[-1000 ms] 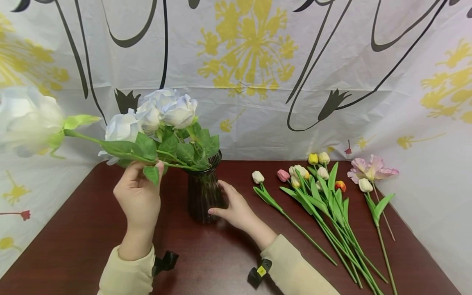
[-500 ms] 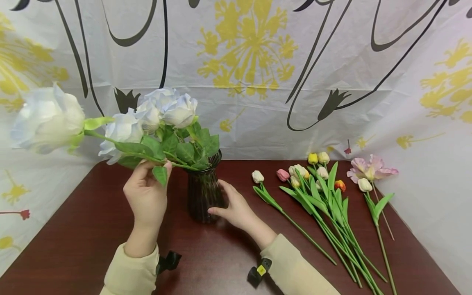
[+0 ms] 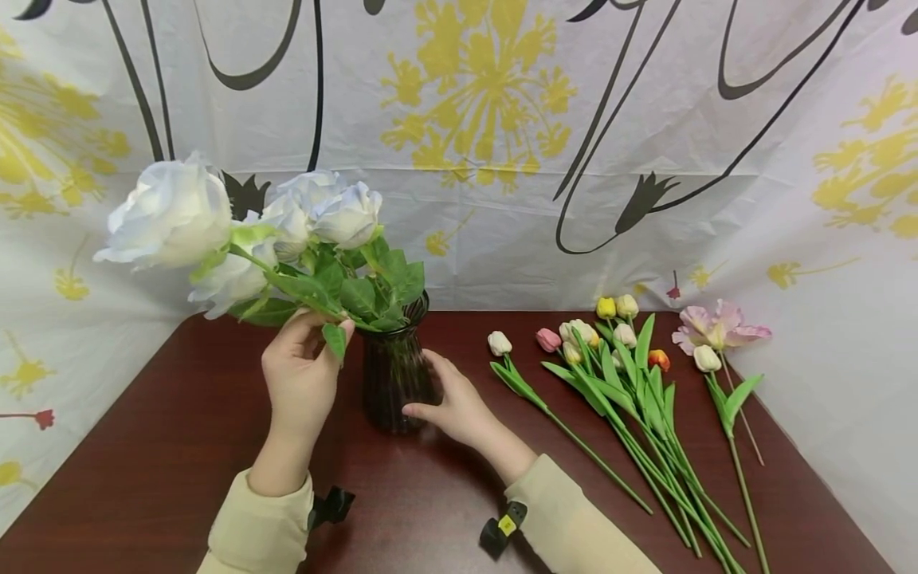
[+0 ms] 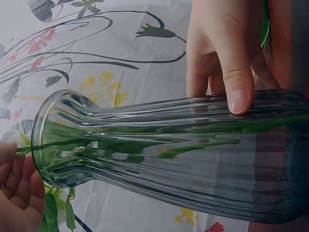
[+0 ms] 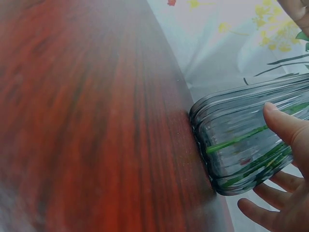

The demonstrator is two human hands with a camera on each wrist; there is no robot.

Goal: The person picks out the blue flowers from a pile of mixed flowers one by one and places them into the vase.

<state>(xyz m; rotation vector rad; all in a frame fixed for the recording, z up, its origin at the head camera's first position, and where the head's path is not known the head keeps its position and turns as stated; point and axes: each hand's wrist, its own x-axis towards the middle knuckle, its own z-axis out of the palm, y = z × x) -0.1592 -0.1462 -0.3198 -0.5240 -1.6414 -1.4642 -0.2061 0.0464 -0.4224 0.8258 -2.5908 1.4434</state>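
My left hand pinches the leafy green stem of a pale blue-white rose beside the vase mouth. That bloom leans out to the left, partly in front of another rose. A dark ribbed glass vase stands upright on the table, holding several more roses. My right hand grips the vase's right side, thumb in front and fingers behind it. Through the glass in the left wrist view, green stems show inside. The right wrist view shows a stem reaching close to the vase's base.
Several tulips lie in a bunch on the dark red-brown table. A single white tulip lies nearer the vase. At the far right are a pink flower and another white tulip. A patterned white cloth hangs behind.
My left hand has moved right, towards the vase, carrying the rose; its bloom has come right and slightly up. My right hand stays on the vase.
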